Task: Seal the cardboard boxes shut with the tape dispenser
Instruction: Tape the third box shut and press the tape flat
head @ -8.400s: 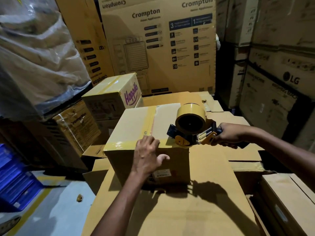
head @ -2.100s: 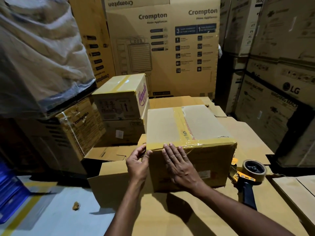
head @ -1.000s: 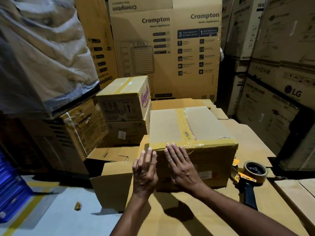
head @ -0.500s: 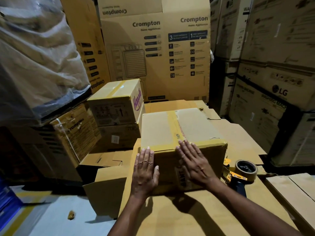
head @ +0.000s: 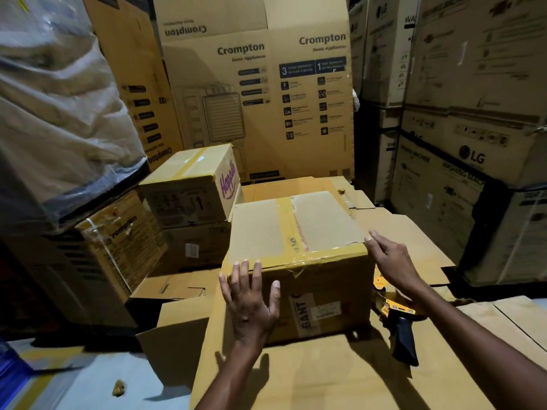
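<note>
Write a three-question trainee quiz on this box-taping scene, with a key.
1. True or false: the right hand grips the tape dispenser.
2. Where does the left hand touch the taped box? A: its near face, fingertips at the top edge. B: its far side. C: underneath it.
3. Fill in: the tall carton behind reads ____ Home Appliances.

Key: 1 false, the dispenser lies on the flat cardboard beside the taped box; 2 A; 3 Crompton.
</note>
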Demonstrator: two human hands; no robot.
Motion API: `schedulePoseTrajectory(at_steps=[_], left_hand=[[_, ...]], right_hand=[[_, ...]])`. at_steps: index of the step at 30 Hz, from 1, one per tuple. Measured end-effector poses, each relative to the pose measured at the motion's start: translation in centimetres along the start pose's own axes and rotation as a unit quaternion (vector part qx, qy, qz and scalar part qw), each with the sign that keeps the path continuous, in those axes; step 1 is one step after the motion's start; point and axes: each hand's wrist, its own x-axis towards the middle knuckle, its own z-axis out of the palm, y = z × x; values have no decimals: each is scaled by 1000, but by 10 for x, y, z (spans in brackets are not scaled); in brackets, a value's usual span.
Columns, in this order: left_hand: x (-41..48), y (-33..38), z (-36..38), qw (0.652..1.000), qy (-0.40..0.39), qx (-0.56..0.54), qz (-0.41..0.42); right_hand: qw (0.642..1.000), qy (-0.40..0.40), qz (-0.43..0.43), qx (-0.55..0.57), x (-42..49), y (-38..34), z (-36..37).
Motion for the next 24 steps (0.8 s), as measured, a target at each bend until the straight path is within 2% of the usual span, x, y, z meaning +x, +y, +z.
schedulePoseTrajectory(at_steps=[2,5,9,17,24], left_hand=[[-1,16,5,1000,-24,7,-17],[-3,44,12,997,-39,-5,-61],[2,64,15,991,-47,-84,-94],[11,38,4,976,-2,-182,-121],[5,67,9,978,-38,-177,-101]], right_hand=[[997,0,53,47,1,-4,1],[996,25,61,56,-2,-8,7],[997,46,49,49,-8,-13,17],[983,-150,18,108,-46,-70,65],[963,-207,37,171,-36,-68,55]])
